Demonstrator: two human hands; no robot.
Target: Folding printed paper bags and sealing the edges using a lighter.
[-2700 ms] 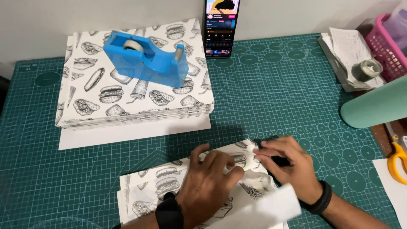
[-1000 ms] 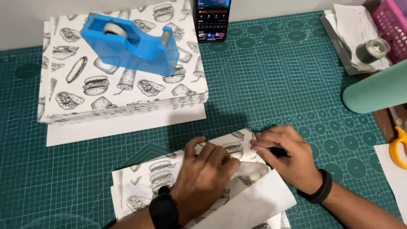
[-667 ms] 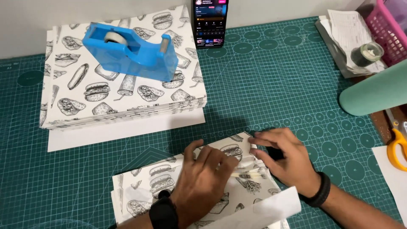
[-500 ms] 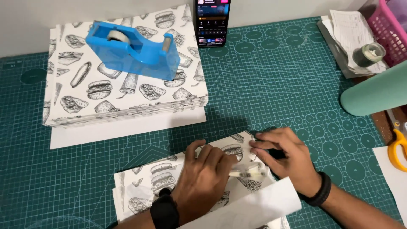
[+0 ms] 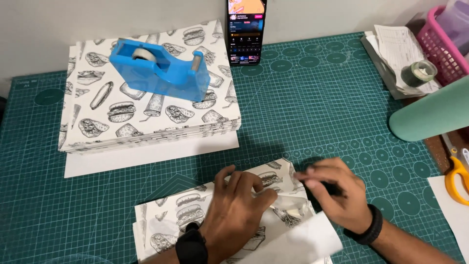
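My left hand (image 5: 239,208) lies flat, fingers spread, on the folded printed paper sheet (image 5: 195,215), pinning it to the green cutting mat (image 5: 317,112). The sheet lies directly under this hand, its long axis running left to right along the near edge of the mat and rising slightly toward the right. My right hand (image 5: 337,195) sits just beside the sheet's right end, fingers curled and pinched on what looks like a clear strip of tape (image 5: 288,205) laid over the paper flap; I cannot tell how firmly it grips. The two hands are near each other, fingertips almost meeting over the tape, so the right hand is the nearer one to the sheet's open end. A plain white flap (image 5: 298,244) of the sheet projects toward me below the right wrist.

Well apart, at the far left, a blue tape dispenser (image 5: 161,71) stands on a stack of printed sheets (image 5: 146,117). A phone (image 5: 245,29) leans against the wall. At the right are a teal cylinder (image 5: 430,117), a pink basket (image 5: 447,44), a small tape roll (image 5: 417,73) and yellow-handled scissors (image 5: 457,178).
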